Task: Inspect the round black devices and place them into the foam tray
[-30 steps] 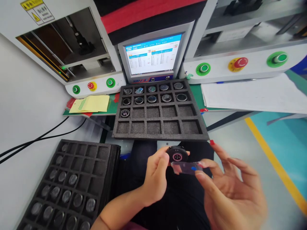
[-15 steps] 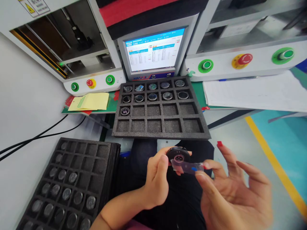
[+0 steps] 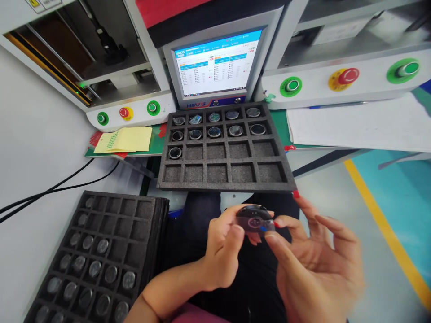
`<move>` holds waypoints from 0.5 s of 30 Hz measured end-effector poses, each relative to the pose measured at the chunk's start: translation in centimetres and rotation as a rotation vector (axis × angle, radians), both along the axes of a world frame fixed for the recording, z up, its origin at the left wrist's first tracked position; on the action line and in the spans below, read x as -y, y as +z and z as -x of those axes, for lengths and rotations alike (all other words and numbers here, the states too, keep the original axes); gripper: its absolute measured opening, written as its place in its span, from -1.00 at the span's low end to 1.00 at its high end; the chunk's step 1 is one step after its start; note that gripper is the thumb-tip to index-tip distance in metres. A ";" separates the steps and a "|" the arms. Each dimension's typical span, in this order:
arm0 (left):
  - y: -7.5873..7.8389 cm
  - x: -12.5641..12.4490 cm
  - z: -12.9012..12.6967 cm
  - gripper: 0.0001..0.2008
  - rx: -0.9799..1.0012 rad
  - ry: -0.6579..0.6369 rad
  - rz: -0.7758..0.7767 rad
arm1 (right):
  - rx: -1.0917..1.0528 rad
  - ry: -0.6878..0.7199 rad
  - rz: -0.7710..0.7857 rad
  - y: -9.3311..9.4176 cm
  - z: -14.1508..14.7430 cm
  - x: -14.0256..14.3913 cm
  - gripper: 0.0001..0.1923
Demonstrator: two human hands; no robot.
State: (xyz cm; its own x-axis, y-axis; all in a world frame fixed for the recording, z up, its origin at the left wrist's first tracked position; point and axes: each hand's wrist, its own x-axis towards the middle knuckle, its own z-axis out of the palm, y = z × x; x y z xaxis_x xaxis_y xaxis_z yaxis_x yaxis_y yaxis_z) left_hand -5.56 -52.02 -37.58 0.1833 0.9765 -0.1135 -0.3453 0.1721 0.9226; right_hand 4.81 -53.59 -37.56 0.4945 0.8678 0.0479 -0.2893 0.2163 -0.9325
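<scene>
Film (image 3: 260, 226) now lies over the watch body (image 3: 253, 219), no longer trailing right; left hand (image 3: 224, 255) grips body, right hand (image 3: 311, 264) pinches film; foam tray (image 3: 226, 185) edge just beyond.

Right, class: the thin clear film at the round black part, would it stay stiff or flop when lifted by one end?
The film looks thin and see-through, so probably floppy and very light. The right hand pinches it by fingertips alone, suggesting little weight. Against the round black part in the left hand, it may cling.

The right hand (image 3: 313, 269) is motion-blurred, and screen text on the monitor (image 3: 217, 65) is unreadably small.
</scene>
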 end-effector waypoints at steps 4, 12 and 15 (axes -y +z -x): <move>0.1 -0.1 -0.1 -0.65 -0.110 0.028 0.010 | 0.083 -0.052 -0.009 0.1 0.5 0.0 -0.46; 0.2 -0.7 1.1 -0.73 -0.368 0.013 -0.110 | 0.151 -0.316 -0.101 -1.8 -0.1 -2.2 -0.45; 1.4 -3.6 3.6 -0.80 -0.664 0.184 -0.315 | 0.111 -0.396 -0.095 -2.4 -1.4 -2.5 -0.55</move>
